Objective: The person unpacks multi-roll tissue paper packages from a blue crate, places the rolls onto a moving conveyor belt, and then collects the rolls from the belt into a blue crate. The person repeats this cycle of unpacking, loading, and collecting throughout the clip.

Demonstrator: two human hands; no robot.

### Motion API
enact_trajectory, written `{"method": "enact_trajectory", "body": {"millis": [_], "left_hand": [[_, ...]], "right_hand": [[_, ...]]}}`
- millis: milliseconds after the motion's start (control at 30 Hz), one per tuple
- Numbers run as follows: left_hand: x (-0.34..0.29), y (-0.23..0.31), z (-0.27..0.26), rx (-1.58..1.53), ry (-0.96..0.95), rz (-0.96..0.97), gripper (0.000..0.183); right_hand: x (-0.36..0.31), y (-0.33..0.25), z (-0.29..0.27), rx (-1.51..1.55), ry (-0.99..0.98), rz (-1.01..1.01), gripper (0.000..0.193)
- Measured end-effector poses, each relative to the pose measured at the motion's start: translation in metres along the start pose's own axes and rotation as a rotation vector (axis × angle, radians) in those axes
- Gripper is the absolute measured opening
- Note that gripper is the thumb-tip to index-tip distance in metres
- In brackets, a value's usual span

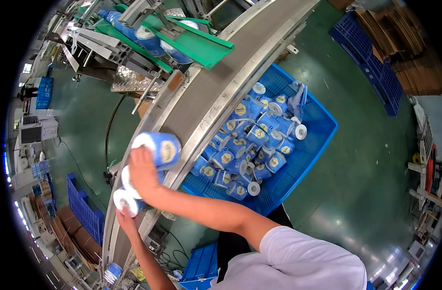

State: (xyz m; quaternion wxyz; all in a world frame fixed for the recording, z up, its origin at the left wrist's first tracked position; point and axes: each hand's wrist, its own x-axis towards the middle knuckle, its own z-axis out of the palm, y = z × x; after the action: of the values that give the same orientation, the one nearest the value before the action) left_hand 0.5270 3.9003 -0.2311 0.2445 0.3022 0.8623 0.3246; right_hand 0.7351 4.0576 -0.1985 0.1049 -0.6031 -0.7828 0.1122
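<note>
Three paper rolls in blue-and-white wrap sit close together on the conveyor belt. My right hand [144, 175] reaches across them, its fingertips pressed on the white end of the farthest roll [167, 151]; its palm covers part of the middle roll [127, 181]. At the near end of the group, my left hand [128, 218] grips the nearest roll [126, 202] by its lower white end. Part of the left hand's grip is hidden behind that roll. Another wrapped roll [113, 272] lies farther down the belt, touched by neither hand.
The curved conveyor [197, 89] has raised metal side rails. Green guides [192, 46] with more rolls stand at its far left. Right of it, a large blue crate [310, 145] holds many wrapped rolls. Blue pallets [368, 63] and flattened cardboard [419, 72] lie at the far right.
</note>
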Motion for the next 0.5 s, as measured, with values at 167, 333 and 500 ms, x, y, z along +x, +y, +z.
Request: {"method": "enact_trajectory", "body": {"millis": [167,333,500], "left_hand": [[-0.044,-0.02,-0.01,0.66,0.569,0.406,0.052],[-0.178,0.033,0.098,0.341,0.003,0.92,0.049],[-0.176,-0.018,0.324,0.365,-0.468,0.632,0.065]], "right_hand": [[-0.056,0.029,-0.023,0.843,0.332,-0.332,0.065],[-0.158,0.171,0.12,1.049,0.378,0.17,0.043],[-0.267,0.379,0.322,0.454,0.098,0.817,0.028]]}}
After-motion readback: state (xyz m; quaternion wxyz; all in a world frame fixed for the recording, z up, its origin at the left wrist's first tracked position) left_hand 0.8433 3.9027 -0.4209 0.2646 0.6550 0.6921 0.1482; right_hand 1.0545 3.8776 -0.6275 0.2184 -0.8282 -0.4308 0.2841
